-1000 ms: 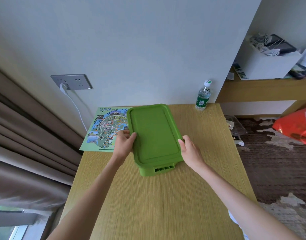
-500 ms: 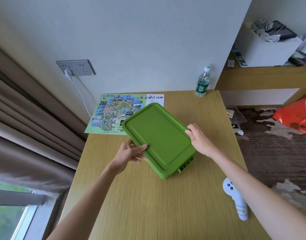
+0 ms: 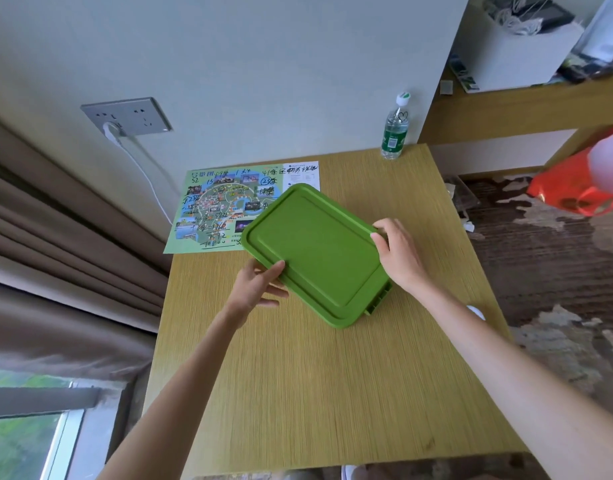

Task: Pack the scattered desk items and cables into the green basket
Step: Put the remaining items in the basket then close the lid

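We see a wooden desk (image 3: 319,393) from above, pushed against a pale wall, with both bare hands reaching in from the bottom edge. The green basket (image 3: 315,254) sits near the middle of the desk, turned at an angle, its flat lidded top facing up and a slotted side wall showing at its lower right corner. Our left hand (image 3: 260,289) grips the basket's near left edge, thumb lying on top of the rim and fingers curled underneath. Our right hand (image 3: 397,254) closes around the far right corner, fingers wrapped over the rim. Whether the basket rests on the desk or is lifted slightly, we cannot tell.

The basket's far left corner overlaps a colourful printed map (image 3: 225,206) covered in handwritten black notes, lying flat at the desk's back left. A water bottle (image 3: 395,129) with a green label stands upright at the back right corner, well apart from the basket. On the wall to the left, a white plug sits in a grey socket panel (image 3: 128,116), its white cable (image 3: 149,178) trailing down behind the desk. Brown curtains (image 3: 55,254) hang at the left.
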`<state>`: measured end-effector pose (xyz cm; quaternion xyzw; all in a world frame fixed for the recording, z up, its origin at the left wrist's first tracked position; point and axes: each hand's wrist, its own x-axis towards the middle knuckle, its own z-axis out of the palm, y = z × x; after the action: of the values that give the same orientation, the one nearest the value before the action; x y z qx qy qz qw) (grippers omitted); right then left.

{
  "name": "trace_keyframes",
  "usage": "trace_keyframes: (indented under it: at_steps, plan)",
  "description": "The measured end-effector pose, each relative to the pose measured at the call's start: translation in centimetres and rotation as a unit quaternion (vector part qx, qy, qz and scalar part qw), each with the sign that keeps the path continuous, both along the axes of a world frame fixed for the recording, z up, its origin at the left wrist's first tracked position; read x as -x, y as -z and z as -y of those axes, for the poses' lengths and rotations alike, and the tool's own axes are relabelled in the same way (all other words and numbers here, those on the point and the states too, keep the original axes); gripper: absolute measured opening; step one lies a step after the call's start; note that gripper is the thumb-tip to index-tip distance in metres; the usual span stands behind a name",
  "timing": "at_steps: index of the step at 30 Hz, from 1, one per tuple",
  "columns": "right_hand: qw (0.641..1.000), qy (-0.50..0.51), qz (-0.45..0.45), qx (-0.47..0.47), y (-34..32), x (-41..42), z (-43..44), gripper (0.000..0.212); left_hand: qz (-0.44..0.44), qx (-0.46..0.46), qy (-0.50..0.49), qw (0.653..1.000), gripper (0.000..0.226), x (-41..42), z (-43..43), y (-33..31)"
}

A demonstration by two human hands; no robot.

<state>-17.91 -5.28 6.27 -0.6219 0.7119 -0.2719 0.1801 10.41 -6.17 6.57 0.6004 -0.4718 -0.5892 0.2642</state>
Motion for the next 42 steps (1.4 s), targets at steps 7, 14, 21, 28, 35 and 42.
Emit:
trace_keyframes:
  at_steps: [7, 14, 21, 28, 35, 42]
  plan:
    - [0.985, 0.148, -0.081, 0.028, -0.4, -4.5, -3.9, 0.048, 0.072, 0.063, -0.067, 0.993, 0.048, -2.2, 4.3, -0.8]
    - [0.955, 0.279, -0.075, -0.067, 0.4, -9.8, -5.1, 0.067, 0.221, 0.235, 0.116, 0.939, 0.044, -2.1, 9.7, -0.8]
    - [0.944, 0.313, -0.094, -0.055, 1.1, -10.9, -4.9, 0.065, 0.300, 0.328, 0.254, 0.859, 0.049, -0.8, 11.7, 0.8]
    - [0.941, 0.324, -0.091, -0.035, 1.4, -10.6, -4.8, 0.068, 0.281, 0.326, 0.228, 0.873, 0.046, -0.8, 12.1, 1.9]
    - [0.942, 0.320, -0.093, -0.041, 1.4, -10.7, -5.0, 0.070, 0.305, 0.329, 0.217, 0.867, 0.051, -0.5, 11.9, 1.3]
    - [0.935, 0.333, -0.109, -0.058, 1.2, -10.9, -5.0, 0.069, 0.270, 0.346, 0.282, 0.853, 0.047, 1.6, 15.0, 0.4]
